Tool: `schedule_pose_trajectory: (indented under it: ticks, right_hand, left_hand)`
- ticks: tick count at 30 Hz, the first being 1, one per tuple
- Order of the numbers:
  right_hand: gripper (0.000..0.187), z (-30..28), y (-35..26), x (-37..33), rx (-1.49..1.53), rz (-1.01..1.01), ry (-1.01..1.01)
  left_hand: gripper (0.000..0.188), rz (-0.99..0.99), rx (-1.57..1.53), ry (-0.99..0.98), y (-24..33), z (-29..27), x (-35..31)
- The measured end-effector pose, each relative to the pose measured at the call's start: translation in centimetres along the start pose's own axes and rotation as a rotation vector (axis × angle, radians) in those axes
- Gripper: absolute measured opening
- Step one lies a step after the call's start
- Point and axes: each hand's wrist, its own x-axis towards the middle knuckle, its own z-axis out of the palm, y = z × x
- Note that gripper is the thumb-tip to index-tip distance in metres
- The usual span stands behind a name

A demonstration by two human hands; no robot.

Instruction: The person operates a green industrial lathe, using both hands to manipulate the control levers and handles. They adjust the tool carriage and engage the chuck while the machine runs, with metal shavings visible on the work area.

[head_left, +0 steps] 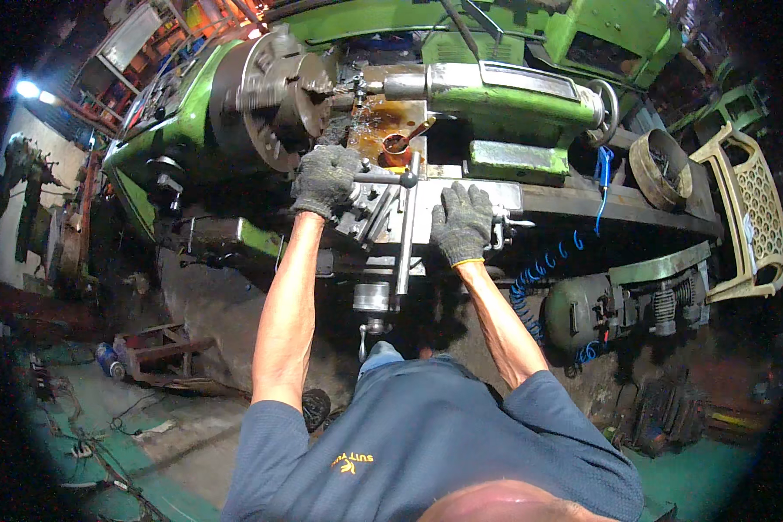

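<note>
Both my hands wear dark grey knit gloves at a green lathe. My left hand [326,180] is at the carriage, just below the chuck [291,104]. Its fingers look curled over something they hide, beside the left end of a metal lever [379,178] with a black ball knob. My right hand [463,224] lies palm down on the flat metal carriage [422,213], fingers stretched out. A small crank handle [501,230] is beside it. The chuck is blurred, as in turning. A drill-like bit [354,87] points at it from the tailstock [513,91].
An orange-brown pot [397,150] with a brush [420,129] stands behind the lever, near metal chips. A long steel bar [406,235] juts toward me. On the right are a blue air gun [604,165], a round tin [661,170], a beige plastic chair [748,209] and a compressor [574,313].
</note>
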Motion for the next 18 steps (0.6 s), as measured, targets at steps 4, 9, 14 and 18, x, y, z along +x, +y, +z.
schedule_pose_trajectory:
  ticks: [4, 9, 14, 18]
  right_hand:
    - [0.037, -0.5, -0.5, 0.2, 0.004, -0.026, 0.019]
    - [0.036, -0.2, 0.0, 0.0, -0.011, -0.037, 0.039]
    - [0.031, -2.0, 0.5, 0.9, 0.170, 0.043, -0.132]
    - [0.030, -3.5, 7.2, 2.2, 0.352, 0.086, 0.147]
  left_hand:
    - [0.020, -0.156, -0.083, -0.063, 0.0, 0.1, -0.3]
    - [0.026, -0.124, -0.160, -0.038, 0.3, -0.1, 0.4]
    - [0.021, 0.021, -0.010, -0.096, -1.0, 0.9, 0.1]
    - [0.008, 0.162, 0.106, 0.057, -0.1, -0.4, 0.0]
